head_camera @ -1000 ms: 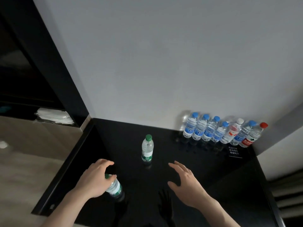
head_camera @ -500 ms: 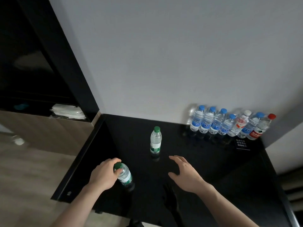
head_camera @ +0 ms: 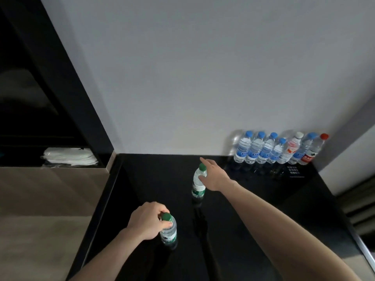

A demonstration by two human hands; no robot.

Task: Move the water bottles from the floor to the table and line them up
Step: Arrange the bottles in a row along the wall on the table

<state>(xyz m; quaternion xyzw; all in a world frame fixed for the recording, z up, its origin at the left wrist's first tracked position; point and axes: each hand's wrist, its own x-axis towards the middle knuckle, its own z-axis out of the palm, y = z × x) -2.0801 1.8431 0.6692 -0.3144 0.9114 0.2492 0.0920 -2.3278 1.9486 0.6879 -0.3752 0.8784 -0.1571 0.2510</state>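
**A:** Your left hand grips the near green-capped bottle at the table's six o'clock. Full, smooth: hold its shoulder.

**B:** And your right hand?

**A:** Fingers spread, holding nothing, against the centre bottle; row of bottles at two o'clock.

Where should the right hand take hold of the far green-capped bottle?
Probably round its clear body above the label, coming from the right: the far bottle stands upright and alone, and the open right hand is already at that side.

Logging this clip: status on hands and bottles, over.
Left hand grips near green-capped bottle. Right hand open, reaching far green-capped bottle. Row of bottles at wall. Path unobstructed.
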